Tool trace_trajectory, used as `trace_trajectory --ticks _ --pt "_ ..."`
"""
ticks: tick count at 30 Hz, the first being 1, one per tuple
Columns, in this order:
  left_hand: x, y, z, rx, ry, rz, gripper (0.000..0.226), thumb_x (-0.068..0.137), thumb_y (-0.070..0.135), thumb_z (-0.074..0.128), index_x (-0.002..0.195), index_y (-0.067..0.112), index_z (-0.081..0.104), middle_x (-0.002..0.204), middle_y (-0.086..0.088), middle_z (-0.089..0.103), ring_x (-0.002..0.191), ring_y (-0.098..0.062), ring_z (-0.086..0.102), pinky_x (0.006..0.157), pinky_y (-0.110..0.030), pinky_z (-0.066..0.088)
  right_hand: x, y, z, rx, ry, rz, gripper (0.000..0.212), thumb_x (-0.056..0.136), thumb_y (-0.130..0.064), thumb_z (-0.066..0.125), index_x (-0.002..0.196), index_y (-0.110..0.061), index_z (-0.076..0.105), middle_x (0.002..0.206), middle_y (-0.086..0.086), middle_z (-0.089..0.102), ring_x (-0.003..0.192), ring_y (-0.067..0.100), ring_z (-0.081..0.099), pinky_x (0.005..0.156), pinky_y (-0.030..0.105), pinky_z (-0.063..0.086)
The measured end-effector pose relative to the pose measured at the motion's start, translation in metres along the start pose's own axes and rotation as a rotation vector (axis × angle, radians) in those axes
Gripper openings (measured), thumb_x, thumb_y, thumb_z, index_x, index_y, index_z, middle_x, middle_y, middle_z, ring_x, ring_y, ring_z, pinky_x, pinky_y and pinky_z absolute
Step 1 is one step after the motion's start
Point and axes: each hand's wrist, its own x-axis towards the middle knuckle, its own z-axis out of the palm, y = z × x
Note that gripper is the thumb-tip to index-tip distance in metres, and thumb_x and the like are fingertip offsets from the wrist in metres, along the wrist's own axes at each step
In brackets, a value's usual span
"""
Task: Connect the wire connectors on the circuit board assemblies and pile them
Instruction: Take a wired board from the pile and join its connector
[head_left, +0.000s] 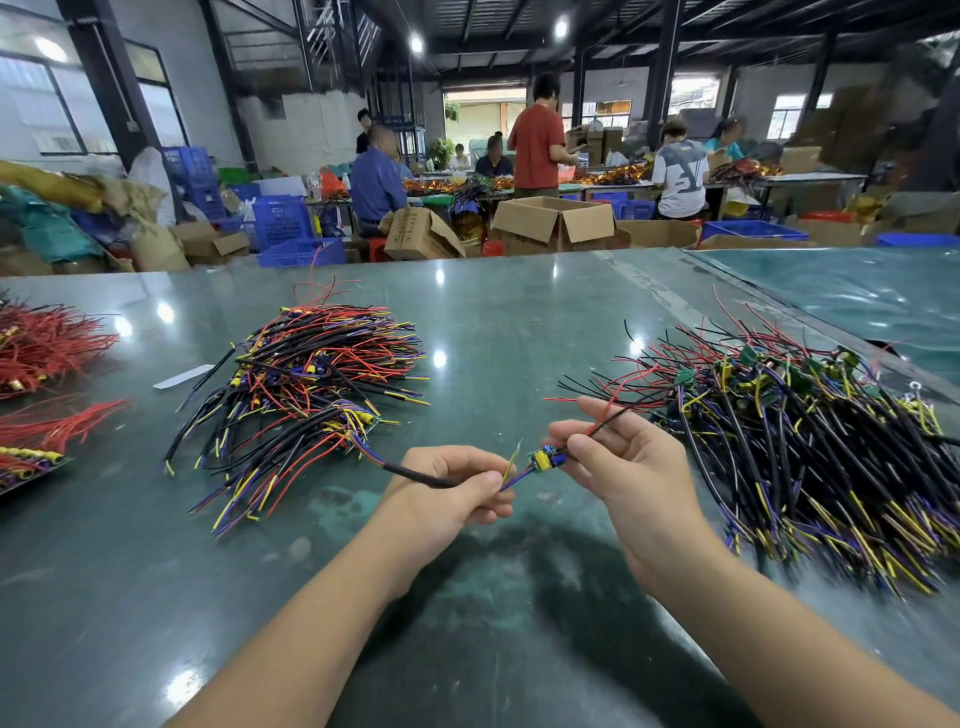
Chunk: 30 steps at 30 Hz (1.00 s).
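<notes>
Workshop hall, dark steel roof beams, round ceiling lamps lit, windows along the upper left and upper right of the frame. Green glossy table filled the lower two thirds of the frame, lamp glare on it; a second green sheet lay at the right edge.

Counted on the table: two large mixed heaps. Left heap, centre left of the frame, black, red, yellow and blue wires with small boards. Right heap, at the right of the frame, the same wire colours with green boards showing on top. Red wire bundles at the far left edge, at least two clumps; exact number could not be told. One white strip lay just beside the left heap.

Both hands were over the table at lower centre. Left hand pinched a black sleeved cable between thumb and curled fingers. Right hand gripped one circuit board assembly, fingers curled round its red and black leads. The board hung between the two hands, above the table, touching neither heap.

Background, upper centre of the frame: one person standing in a red shirt, several seated at benches. Open cardboard boxes and blue crates stood behind the table.
</notes>
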Motion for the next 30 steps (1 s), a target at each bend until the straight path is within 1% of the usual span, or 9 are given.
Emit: trace_trajectory --ticks 1,3,6,10,14,17,23,27,30 --pt "0.0001 -0.0003 0.0007 0.009 0.002 0.016 0.022 0.091 -0.003 0.055 0.090 0.015 0.068 0.067 -0.006 0.071 0.064 -0.015 0.070 0.061 -0.019 0.055 0.0001 -0.0001 -0.0003 0.000 0.004 0.003 0.029 0.089 0.014 0.049 0.101 -0.009 0.059 0.074 0.002 0.073 0.069 0.011 0.069 0.071 0.023 0.058" --pt "0.0009 -0.0007 0.0011 0.022 0.023 0.063 0.022 0.091 -0.002 0.055 0.096 0.018 0.062 0.067 -0.008 0.071 0.066 -0.019 0.071 0.061 -0.021 0.055 0.0008 -0.0008 -0.0011 0.007 0.012 0.013 0.028 0.090 0.014 0.048 0.099 -0.010 0.059 0.074 0.002 0.073 0.069 0.011 0.069 0.068 0.022 0.058" --pt "0.0022 -0.0011 0.0006 0.061 0.043 0.118 0.017 0.091 -0.002 0.055 0.089 0.014 0.057 0.068 -0.011 0.071 0.066 -0.020 0.071 0.062 -0.023 0.055 0.0015 -0.0012 -0.0019 0.014 0.017 0.021 0.028 0.090 0.014 0.048 0.099 -0.010 0.059 0.074 0.002 0.073 0.068 0.011 0.069 0.065 0.019 0.056" --pt "0.0028 -0.0028 0.0014 0.061 0.058 0.142 0.017 0.090 -0.004 0.055 0.082 0.009 0.061 0.067 -0.010 0.071 0.066 -0.018 0.069 0.063 -0.023 0.056 0.0012 -0.0013 -0.0016 0.024 0.022 0.021 0.028 0.089 0.014 0.048 0.100 -0.009 0.059 0.074 0.003 0.073 0.070 0.012 0.069 0.067 0.021 0.057" --pt "0.0037 -0.0029 0.0021 0.027 0.077 0.153 0.017 0.090 -0.003 0.057 0.084 0.010 0.065 0.066 -0.008 0.071 0.066 -0.017 0.069 0.064 -0.023 0.057 0.0015 -0.0017 -0.0011 0.028 0.030 0.022 0.027 0.090 0.014 0.048 0.100 -0.010 0.059 0.075 0.003 0.073 0.072 0.013 0.070 0.071 0.023 0.058" --pt "0.0038 -0.0045 0.0032 0.023 0.087 0.142 0.020 0.089 -0.003 0.058 0.084 0.014 0.068 0.067 -0.004 0.072 0.066 -0.015 0.070 0.063 -0.020 0.055 0.0018 -0.0016 -0.0012 0.022 0.032 0.025 0.027 0.090 0.014 0.048 0.102 -0.009 0.059 0.076 0.003 0.073 0.072 0.013 0.070 0.071 0.023 0.058" --pt "0.0066 -0.0065 0.0004 0.090 0.139 0.179 0.013 0.087 -0.002 0.061 0.084 0.011 0.061 0.065 -0.002 0.071 0.061 -0.011 0.068 0.059 -0.016 0.051 0.0010 0.0002 -0.0010 0.017 0.026 0.035 0.027 0.090 0.013 0.049 0.103 -0.009 0.059 0.075 0.003 0.073 0.072 0.012 0.070 0.066 0.020 0.056" --pt "0.0056 -0.0059 0.0014 0.090 0.122 0.165 0.020 0.088 -0.001 0.061 0.084 0.017 0.069 0.068 0.000 0.073 0.063 -0.008 0.067 0.060 -0.014 0.050 0.0009 0.0005 -0.0008 0.020 0.025 0.033 0.027 0.090 0.013 0.048 0.104 -0.008 0.058 0.075 0.003 0.073 0.072 0.013 0.070 0.066 0.019 0.056" --pt "0.0051 -0.0050 0.0030 0.066 0.111 0.142 0.025 0.089 -0.001 0.060 0.084 0.021 0.071 0.069 -0.001 0.073 0.066 -0.007 0.068 0.063 -0.013 0.050 0.0009 -0.0001 -0.0006 0.015 0.030 0.018 0.027 0.090 0.013 0.048 0.102 -0.009 0.058 0.075 0.003 0.073 0.071 0.012 0.070 0.067 0.020 0.057"
